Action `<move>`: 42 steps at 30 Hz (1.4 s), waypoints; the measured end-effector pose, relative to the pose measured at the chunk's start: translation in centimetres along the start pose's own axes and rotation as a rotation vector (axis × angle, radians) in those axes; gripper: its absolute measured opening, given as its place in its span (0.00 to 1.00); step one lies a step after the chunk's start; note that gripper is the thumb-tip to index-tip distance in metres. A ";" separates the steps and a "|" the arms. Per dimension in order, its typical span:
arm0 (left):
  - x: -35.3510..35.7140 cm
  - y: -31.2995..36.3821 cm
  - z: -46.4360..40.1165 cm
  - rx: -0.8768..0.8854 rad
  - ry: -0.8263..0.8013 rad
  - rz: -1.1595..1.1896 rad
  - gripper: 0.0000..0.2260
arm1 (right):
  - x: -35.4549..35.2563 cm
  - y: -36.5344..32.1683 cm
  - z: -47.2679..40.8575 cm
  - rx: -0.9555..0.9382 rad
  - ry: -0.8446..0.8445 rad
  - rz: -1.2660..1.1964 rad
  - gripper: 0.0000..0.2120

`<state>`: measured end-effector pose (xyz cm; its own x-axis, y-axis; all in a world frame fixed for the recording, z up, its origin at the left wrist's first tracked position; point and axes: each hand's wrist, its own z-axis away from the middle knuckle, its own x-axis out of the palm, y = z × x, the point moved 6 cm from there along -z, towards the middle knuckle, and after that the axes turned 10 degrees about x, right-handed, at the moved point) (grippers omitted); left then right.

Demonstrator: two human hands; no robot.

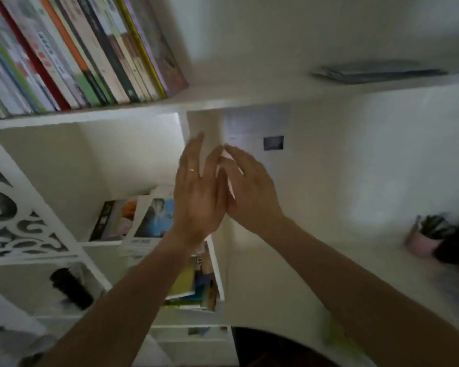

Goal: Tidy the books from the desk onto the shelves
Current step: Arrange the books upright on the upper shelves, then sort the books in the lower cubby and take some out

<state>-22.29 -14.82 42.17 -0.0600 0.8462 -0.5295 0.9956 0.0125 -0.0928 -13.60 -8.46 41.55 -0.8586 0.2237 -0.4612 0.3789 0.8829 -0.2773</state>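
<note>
the thin white book stands upright at 12 o'clock between both hands; left hand and right hand press it with straight fingers, below the white shelf.

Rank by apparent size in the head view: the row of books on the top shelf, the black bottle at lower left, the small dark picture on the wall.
1. Row of books, by far the largest.
2. Black bottle.
3. Small dark picture, the smallest.
</note>
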 end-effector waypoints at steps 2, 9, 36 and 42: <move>3.4 4.3 3.5 0.015 -0.171 0.120 0.20 | -0.4 4.5 6.4 0.175 -0.117 -0.007 0.18; 17.9 17.4 15.7 -0.355 -0.840 0.442 0.17 | -7.0 20.6 27.6 0.824 -0.468 0.154 0.17; 25.7 26.2 16.6 -0.937 -0.990 0.389 0.20 | -12.1 34.7 32.0 1.032 -0.665 -0.055 0.23; 11.2 13.3 18.6 -1.194 -0.745 0.215 0.17 | -2.8 19.9 21.9 0.662 -0.767 -0.296 0.23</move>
<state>-11.02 -15.07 19.29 0.4471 0.4203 -0.7896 0.4294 0.6735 0.6017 3.92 -0.57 18.92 -0.5868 -0.4889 -0.6455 0.5018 0.4061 -0.7637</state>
